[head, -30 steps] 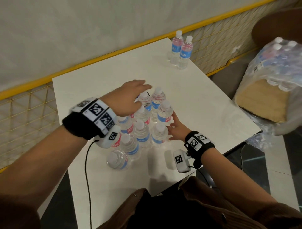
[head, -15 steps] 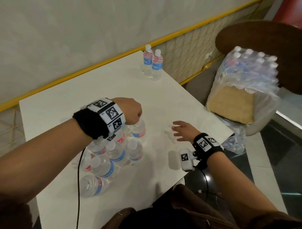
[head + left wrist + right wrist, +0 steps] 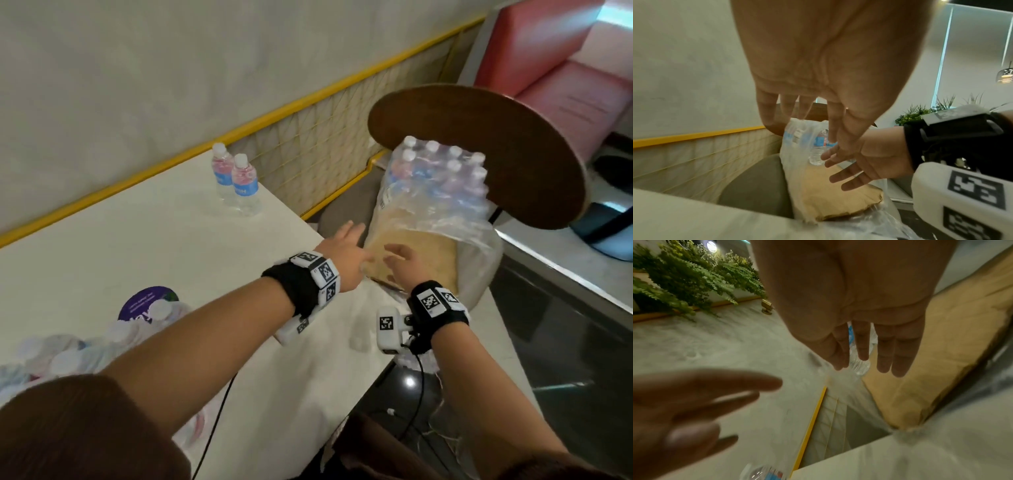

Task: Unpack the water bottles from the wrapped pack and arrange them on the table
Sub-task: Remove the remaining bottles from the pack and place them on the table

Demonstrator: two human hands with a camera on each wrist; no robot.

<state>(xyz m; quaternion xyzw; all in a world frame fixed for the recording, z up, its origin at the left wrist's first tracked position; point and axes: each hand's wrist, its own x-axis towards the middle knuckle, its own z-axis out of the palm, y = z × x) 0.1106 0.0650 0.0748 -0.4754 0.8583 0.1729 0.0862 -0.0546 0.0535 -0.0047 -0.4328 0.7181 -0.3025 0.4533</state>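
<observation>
The wrapped pack (image 3: 442,192) of water bottles sits tilted beyond the right edge of the white table (image 3: 144,240), its clear film torn loose and a tan cardboard base (image 3: 421,253) showing. My left hand (image 3: 346,246) and right hand (image 3: 400,260) both reach toward the pack with fingers straight and spread, holding nothing. The left wrist view shows a loose bottle (image 3: 819,149) inside the film, just past the fingertips (image 3: 832,129). Two bottles (image 3: 236,181) stand at the table's far edge. Several more bottles (image 3: 68,349) cluster at the near left, partly hidden by my left arm.
A round brown chair back (image 3: 496,144) rises behind the pack. A yellow-railed mesh partition (image 3: 308,137) runs along the table's far side. A purple round sticker (image 3: 147,303) lies on the table. A pink bench (image 3: 565,68) stands at the far right, and a cable (image 3: 215,428) trails off my left wrist.
My left hand has let go of the bottle cluster and swung right toward the pack. The right hand has lifted off the table and reached the same way. The view has turned right.
</observation>
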